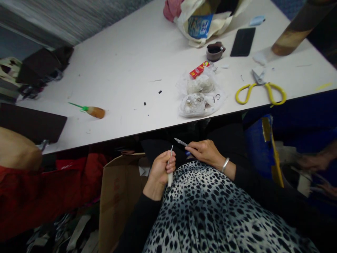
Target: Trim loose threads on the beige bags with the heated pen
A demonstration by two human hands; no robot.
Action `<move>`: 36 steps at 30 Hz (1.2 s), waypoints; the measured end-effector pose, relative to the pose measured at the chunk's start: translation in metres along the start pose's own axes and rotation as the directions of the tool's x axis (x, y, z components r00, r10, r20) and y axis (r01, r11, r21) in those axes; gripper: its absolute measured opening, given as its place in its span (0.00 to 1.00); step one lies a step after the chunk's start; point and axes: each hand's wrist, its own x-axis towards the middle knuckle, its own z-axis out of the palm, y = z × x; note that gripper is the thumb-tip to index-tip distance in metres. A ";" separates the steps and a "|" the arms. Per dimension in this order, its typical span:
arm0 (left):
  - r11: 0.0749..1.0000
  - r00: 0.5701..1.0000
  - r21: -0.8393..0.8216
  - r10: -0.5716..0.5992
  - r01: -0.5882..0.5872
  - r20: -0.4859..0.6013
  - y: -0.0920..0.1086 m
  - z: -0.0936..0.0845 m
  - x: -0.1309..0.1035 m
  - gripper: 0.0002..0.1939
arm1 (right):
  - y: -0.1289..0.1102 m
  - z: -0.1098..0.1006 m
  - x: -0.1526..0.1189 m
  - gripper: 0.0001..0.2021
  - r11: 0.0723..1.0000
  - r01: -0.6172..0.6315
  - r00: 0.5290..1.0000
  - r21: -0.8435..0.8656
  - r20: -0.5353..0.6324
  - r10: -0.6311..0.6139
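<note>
My left hand [161, 168] is closed in a fist around a slim white strip [170, 180]. A thin pointed end sticks up past its thumb and a flat pale end hangs below. A little to the right, my right hand [205, 153] pinches a slim grey pointed tool [180, 142], whose tip points toward the left hand. Fingers cover the rest of that tool, so its exact kind does not show. Both hands are over my lap, below the table's front edge, and apart from each other.
On the white table [126, 66] lie yellow-handled scissors [269, 93], plastic bags [196, 104], a red box [199, 69], a black phone-like slab [243, 42] and a green-tipped bottle [95, 112]. A cardboard box [118, 196] stands at left. Other people's arms [18, 151] show at both sides.
</note>
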 end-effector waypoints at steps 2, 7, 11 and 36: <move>0.998 0.999 -0.045 -0.034 0.035 0.015 0.003 -0.001 0.002 0.07 | -0.003 0.000 0.001 0.21 0.992 0.121 0.992 0.036 0.020 -0.122; 0.988 0.990 -0.096 -0.115 0.123 0.081 0.006 -0.001 0.001 0.09 | 0.006 0.004 0.004 0.20 0.999 -0.052 0.999 -0.002 -0.003 0.052; 0.983 0.995 -0.164 -0.069 0.080 0.070 0.006 0.000 0.003 0.11 | 0.012 0.006 0.002 0.23 0.996 -0.028 1.000 0.082 -0.011 0.029; 0.759 0.933 0.607 0.351 -0.234 -0.079 -0.010 0.000 0.003 0.20 | -0.010 -0.001 -0.004 0.21 0.972 0.196 0.979 -0.129 0.077 -0.188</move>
